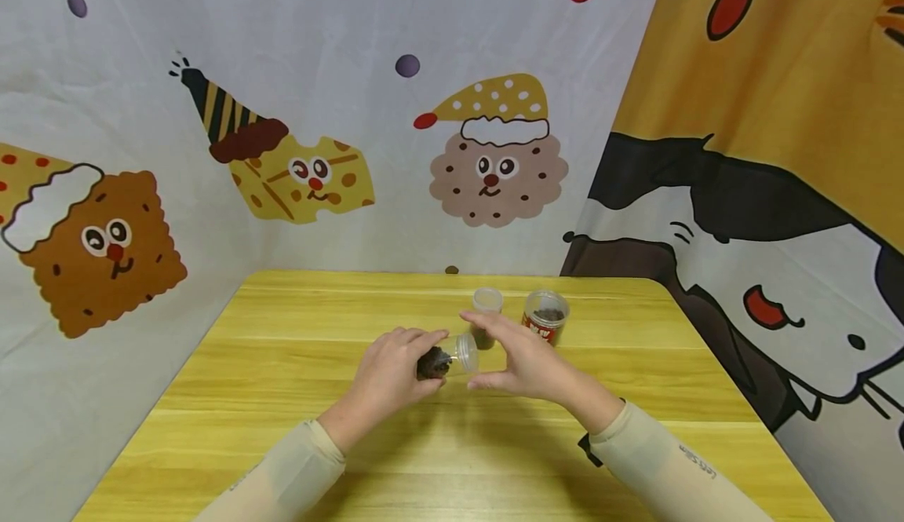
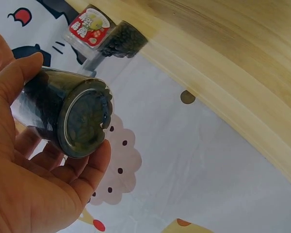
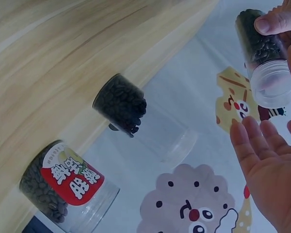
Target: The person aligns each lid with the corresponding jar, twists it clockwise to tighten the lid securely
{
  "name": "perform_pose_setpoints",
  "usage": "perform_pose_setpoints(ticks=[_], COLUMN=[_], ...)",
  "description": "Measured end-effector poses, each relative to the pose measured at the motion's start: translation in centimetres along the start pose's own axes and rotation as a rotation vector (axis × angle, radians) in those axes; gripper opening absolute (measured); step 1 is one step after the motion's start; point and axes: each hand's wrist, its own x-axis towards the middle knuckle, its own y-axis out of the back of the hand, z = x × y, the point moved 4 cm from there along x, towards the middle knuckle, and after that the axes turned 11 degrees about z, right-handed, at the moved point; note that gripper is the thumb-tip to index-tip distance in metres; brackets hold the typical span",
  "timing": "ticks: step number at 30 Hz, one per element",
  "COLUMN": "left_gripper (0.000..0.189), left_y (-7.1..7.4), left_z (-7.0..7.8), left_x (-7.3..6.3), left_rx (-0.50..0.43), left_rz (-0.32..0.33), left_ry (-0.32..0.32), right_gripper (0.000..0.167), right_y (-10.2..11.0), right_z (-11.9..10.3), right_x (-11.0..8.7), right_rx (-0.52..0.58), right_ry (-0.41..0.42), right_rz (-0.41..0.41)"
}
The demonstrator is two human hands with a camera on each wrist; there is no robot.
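Note:
My left hand (image 1: 397,366) grips a clear plastic jar (image 1: 459,354) partly filled with dark, seed-like pieces. The jar is tipped nearly on its side above the table, its ridged clear end toward the right. In the left wrist view, the jar's round base (image 2: 87,119) faces the camera, with thumb and fingers curled round the body. Just beside the ridged end, my right hand (image 1: 526,361) has its fingers and thumb spread apart. The right wrist view shows that hand's palm (image 3: 276,170) with nothing in it, apart from the held jar (image 3: 266,53).
Beyond the right hand, a slim clear jar (image 1: 487,300) of dark pieces stands upright on the wooden table (image 1: 282,396). To its right stands a wider jar (image 1: 545,318) with a red label and similar dark contents. A printed cloth (image 1: 353,35) hangs behind the table.

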Motion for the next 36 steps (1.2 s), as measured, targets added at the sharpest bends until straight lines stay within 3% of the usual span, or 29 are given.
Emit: perform_pose_setpoints(ticks=[5, 12, 26, 36], left_gripper=[0.068, 0.069, 0.07, 0.069], left_y=[0.04, 0.13, 0.2, 0.23], left_z=[0.0, 0.05, 0.11, 0.15], left_x=[-0.01, 0.02, -0.06, -0.12], left_rx=[0.007, 0.002, -0.023, -0.014], left_rz=[-0.002, -0.01, -0.016, -0.005], left_ry=[-0.002, 0.003, 0.017, 0.007], right_gripper=[0.088, 0.079, 0.067, 0.064], right_y=[0.15, 0.12, 0.02, -0.04], right_z=[-0.37, -0.58, -0.76, -0.65], right_x=[0.01, -0.14, -0.1, -0.09], right_rx=[-0.039, -0.042, -0.041, -0.014], right_ry=[0.109, 0.182, 0.196, 0.154], right_rz=[0.051, 0.084, 0.095, 0.065])
